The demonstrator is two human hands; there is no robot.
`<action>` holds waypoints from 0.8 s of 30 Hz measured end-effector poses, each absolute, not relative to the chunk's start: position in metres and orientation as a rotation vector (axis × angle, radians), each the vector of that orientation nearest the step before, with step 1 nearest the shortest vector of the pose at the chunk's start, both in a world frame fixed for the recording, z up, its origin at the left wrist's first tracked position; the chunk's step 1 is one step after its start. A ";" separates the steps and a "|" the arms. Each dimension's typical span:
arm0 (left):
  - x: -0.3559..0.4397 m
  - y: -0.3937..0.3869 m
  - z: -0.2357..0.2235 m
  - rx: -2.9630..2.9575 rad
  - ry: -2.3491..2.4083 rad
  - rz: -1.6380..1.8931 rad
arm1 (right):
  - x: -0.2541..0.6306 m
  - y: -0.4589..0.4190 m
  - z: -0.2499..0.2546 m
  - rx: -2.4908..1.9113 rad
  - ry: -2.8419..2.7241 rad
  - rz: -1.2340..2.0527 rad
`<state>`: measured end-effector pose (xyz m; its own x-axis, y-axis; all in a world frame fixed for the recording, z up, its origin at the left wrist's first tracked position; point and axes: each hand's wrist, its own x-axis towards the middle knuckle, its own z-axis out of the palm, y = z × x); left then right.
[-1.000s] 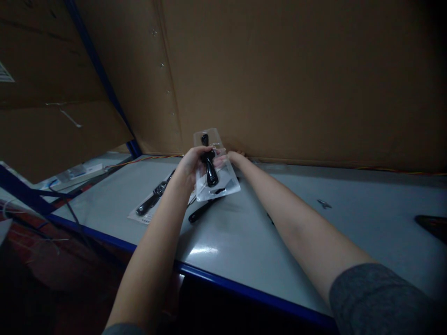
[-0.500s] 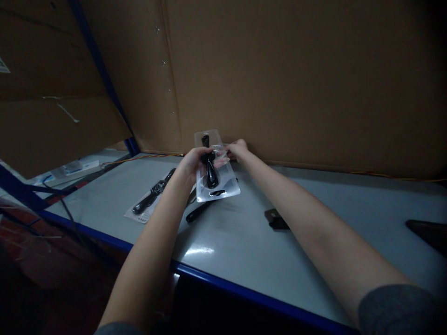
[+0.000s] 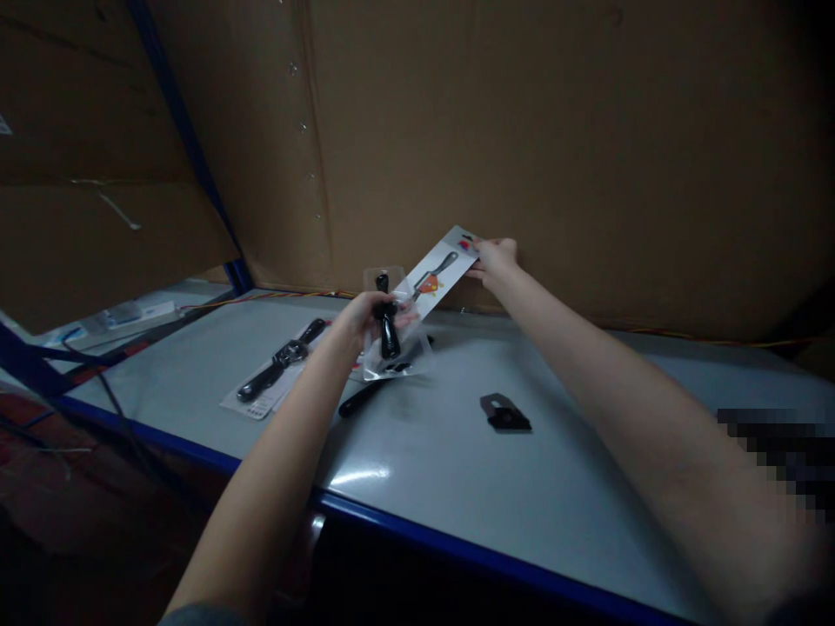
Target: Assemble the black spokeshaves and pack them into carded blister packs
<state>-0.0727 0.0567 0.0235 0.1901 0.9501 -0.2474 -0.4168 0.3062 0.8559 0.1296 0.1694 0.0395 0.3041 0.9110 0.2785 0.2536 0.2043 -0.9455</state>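
Note:
My left hand [image 3: 365, 315] grips a clear plastic blister pack [image 3: 391, 335] with a black-handled tool inside, held above the grey table [image 3: 457, 452]. My right hand [image 3: 497, 258] pinches the top end of a printed backing card [image 3: 438, 271] that slants up and to the right out of the pack. Both hands are over the far middle of the table, close to the cardboard wall [image 3: 522, 139].
A packed black tool on a card [image 3: 274, 369] lies at the left. A loose black handle [image 3: 365, 398] rests under the pack, and a small black piece [image 3: 504, 413] lies mid-table. The table has a blue front edge [image 3: 417, 535]. Cables run at the far left.
My right hand has pulled the printed card up and to the right, out of the blister pack. The left hand holds the pack about where it was.

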 end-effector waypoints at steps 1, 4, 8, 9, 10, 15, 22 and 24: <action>-0.072 0.056 0.025 0.745 0.905 1.086 | 0.139 0.164 0.043 -1.311 -1.160 0.683; -0.070 0.051 0.030 0.828 0.914 1.029 | 0.172 0.144 0.048 -1.260 -1.019 0.738; -0.067 0.045 0.031 0.995 0.890 0.864 | 0.220 0.110 0.045 -1.083 -0.748 0.892; -0.066 0.044 0.030 1.031 0.859 0.814 | 0.232 0.101 0.043 -1.083 -0.729 0.911; -0.064 0.042 0.029 1.062 0.827 0.761 | 0.242 0.093 0.041 -1.087 -0.703 0.918; -0.051 0.030 0.023 1.199 0.748 0.521 | 0.284 0.052 0.028 -1.104 -0.616 0.877; -0.041 0.033 0.012 1.212 0.771 0.368 | 0.302 0.023 0.019 -1.105 -0.553 0.864; -0.037 0.035 0.007 1.195 0.772 0.369 | 0.292 0.023 0.012 -1.105 -0.562 0.919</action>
